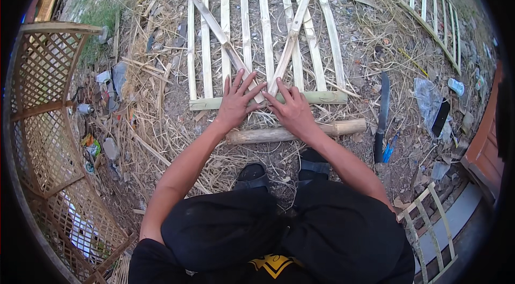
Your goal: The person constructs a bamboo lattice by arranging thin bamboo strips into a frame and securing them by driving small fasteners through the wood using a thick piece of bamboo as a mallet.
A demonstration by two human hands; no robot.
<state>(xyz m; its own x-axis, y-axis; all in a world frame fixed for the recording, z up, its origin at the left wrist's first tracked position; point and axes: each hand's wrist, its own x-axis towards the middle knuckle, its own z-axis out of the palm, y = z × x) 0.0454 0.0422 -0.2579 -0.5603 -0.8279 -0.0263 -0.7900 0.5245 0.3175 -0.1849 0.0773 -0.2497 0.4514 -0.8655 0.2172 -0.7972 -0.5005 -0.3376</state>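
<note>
The slatted panel (265, 22) is lying on the littered ground (365, 61) in front of the person. The left diagonal slat (217, 31) and right diagonal slat (294, 27) are forming a V across it, their lower ends coming together near the bottom rail (206, 104). The left hand (236, 102) is resting on the left slat's lower end, its grip spreading open, fingers fanning out flat. The right hand (292, 111) is touching the right slat's foot; I cannot tell whether its grip is pinching the wood. A log (265, 135) is lying nearer the feet, and a long knife (384, 99) is lying to the right.
</note>
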